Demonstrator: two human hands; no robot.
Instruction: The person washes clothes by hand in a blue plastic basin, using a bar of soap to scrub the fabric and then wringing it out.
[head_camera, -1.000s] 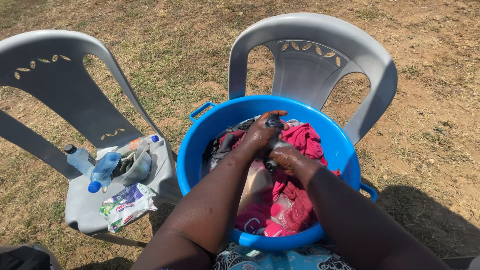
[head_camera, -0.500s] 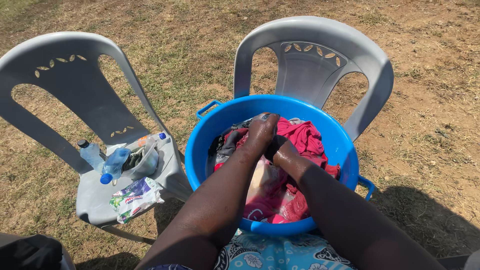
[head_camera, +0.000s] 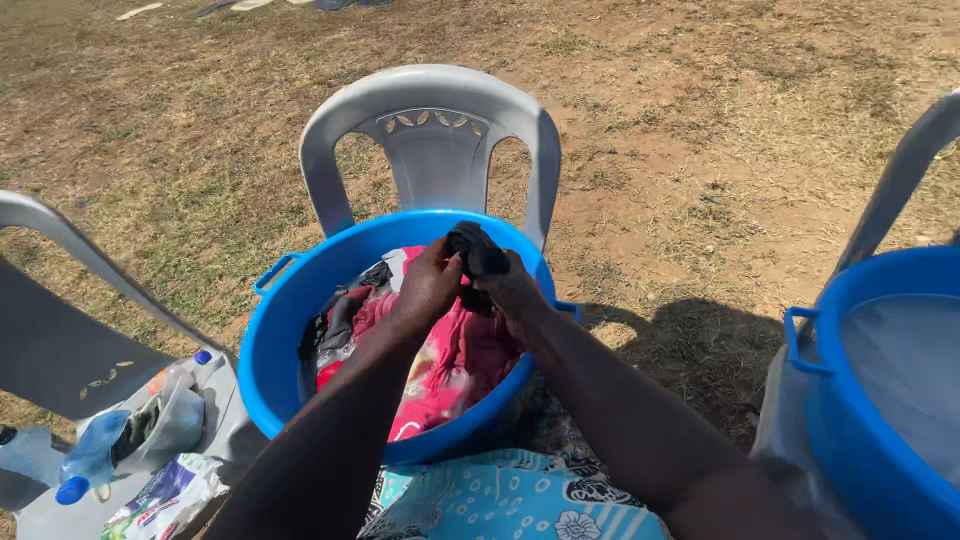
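My left hand (head_camera: 430, 285) and my right hand (head_camera: 512, 292) both grip a small dark wet cloth (head_camera: 476, 250), held up above a blue basin (head_camera: 275, 335). The basin rests on a grey plastic chair (head_camera: 432, 135) in front of me and holds pink and dark laundry (head_camera: 455, 360) in water. My forearms reach in from the bottom of the view over my patterned blue skirt (head_camera: 510, 500).
A second grey chair (head_camera: 60, 340) at the left carries plastic bottles (head_camera: 90, 455) and a detergent packet (head_camera: 160, 500). Another blue basin (head_camera: 880, 390) with water sits at the right on a third chair. Dry grass and bare soil lie all around.
The view has swung right, bringing the second basin into sight. My hands have lifted the dark cloth out of the laundry and hold it higher above the basin.
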